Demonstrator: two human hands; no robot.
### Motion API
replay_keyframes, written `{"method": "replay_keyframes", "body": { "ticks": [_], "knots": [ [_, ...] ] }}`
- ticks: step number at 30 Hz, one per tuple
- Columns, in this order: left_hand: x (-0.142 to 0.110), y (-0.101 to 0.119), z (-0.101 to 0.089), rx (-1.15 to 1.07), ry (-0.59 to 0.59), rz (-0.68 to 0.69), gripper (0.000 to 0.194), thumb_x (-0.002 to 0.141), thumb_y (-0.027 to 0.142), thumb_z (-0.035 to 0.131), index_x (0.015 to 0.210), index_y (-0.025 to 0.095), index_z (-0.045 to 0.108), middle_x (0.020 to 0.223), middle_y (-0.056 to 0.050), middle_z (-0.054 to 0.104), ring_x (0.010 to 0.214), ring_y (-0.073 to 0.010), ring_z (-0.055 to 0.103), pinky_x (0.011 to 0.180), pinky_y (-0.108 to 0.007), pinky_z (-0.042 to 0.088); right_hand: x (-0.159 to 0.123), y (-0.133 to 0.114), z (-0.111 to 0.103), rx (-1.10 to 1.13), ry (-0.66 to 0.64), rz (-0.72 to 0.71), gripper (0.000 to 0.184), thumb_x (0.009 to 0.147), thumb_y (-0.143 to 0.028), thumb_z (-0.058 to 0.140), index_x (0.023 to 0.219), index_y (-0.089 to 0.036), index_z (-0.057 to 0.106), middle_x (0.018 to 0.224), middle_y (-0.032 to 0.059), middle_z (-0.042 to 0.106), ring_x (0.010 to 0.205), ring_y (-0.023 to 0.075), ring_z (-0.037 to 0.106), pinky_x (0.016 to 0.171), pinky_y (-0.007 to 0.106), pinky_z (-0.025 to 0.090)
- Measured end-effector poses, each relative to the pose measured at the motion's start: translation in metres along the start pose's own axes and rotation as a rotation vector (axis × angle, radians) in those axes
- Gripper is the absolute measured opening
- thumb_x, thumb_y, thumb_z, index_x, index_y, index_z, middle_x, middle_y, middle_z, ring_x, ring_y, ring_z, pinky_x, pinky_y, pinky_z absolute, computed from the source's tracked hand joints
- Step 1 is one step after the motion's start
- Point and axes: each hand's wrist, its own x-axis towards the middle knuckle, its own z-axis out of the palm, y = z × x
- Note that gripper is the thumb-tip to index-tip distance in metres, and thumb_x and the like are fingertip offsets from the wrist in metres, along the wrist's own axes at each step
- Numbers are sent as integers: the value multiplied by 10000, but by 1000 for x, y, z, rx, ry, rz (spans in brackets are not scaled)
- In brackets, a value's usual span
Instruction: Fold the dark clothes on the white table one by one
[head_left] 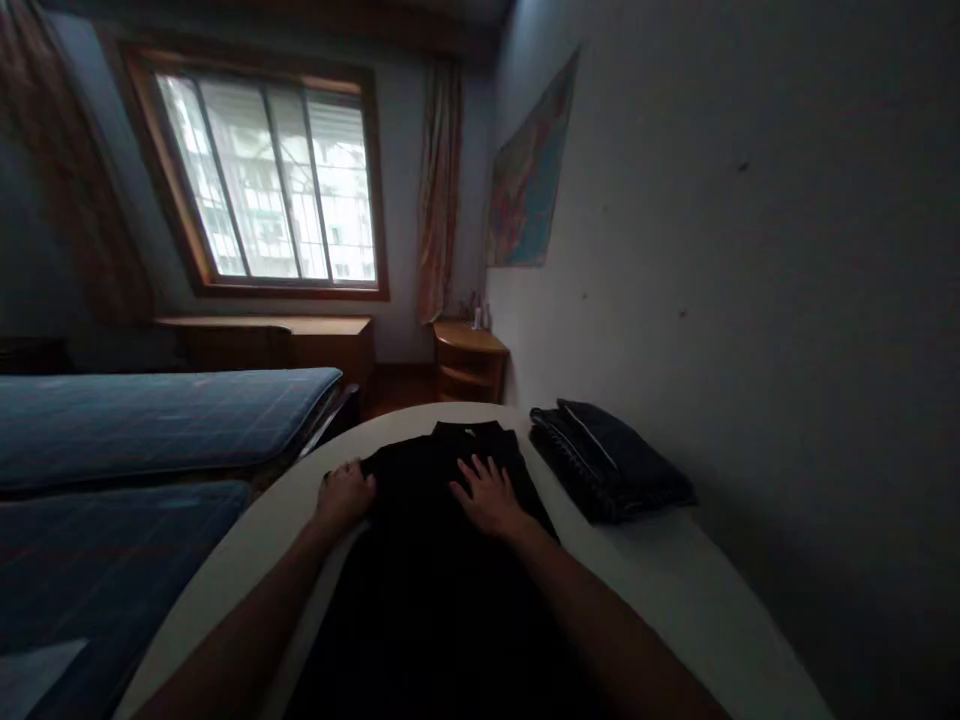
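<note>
A black collared shirt (442,580) lies spread on the white table (645,580), its collar pointing away from me and its near part running out of the bottom of the view. At the shirt's upper left edge, my left hand (346,495) is closed with curled fingers, gripping the fabric by the shoulder. My right hand (489,497) rests flat on the upper right of the shirt below the collar, fingers spread and holding nothing. The dark cloth hides the details of its folds and sleeves.
Folded dark clothes (607,460) are stacked on the table's right side, close to the wall (750,300). Beds with blue plaid mattresses (150,420) stand to the left. Beyond are a small wooden cabinet (471,345) and a desk (330,327) beneath the window.
</note>
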Motion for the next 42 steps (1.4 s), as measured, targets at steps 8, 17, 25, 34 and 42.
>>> {"method": "replay_keyframes", "body": {
  "ticks": [8,17,25,34,42],
  "knots": [
    [6,-9,-8,8,83,-80,560,935,390,476,1393,68,504,1434,-217,509,1350,-338,450,1107,-448,350,21,-4,-2,-24,-40,168,758,914,-758,227,1549,-348,280,1665,13,86,1500,404,-11,1169,587,-13],
    [6,-28,-21,-356,137,-118,539,863,255,529,1367,67,502,1185,-217,668,1124,-347,626,1003,-484,450,31,-8,0,-58,112,183,732,927,-715,314,1514,-285,391,1643,71,198,1487,432,80,1146,631,38],
    [15,-19,-33,-619,239,-17,608,823,97,442,1426,172,422,1315,-119,615,1159,-213,624,997,-355,498,14,-33,11,-60,172,-187,587,957,-600,415,1438,-274,496,1575,77,370,1474,331,237,1170,609,88],
    [2,25,-58,-803,267,347,495,843,165,487,1338,198,496,1318,-87,615,1251,-239,563,1104,-449,420,13,-46,21,145,243,-255,564,985,-411,469,1497,-188,388,1422,126,560,1351,275,463,1158,525,249],
    [-36,67,-73,-391,-58,850,522,867,106,493,1362,269,457,1328,-57,602,1049,-220,662,904,-370,542,18,-42,3,353,505,-259,400,1035,-315,357,1370,-230,558,1226,77,692,1091,200,630,977,347,437]
  ]
}}
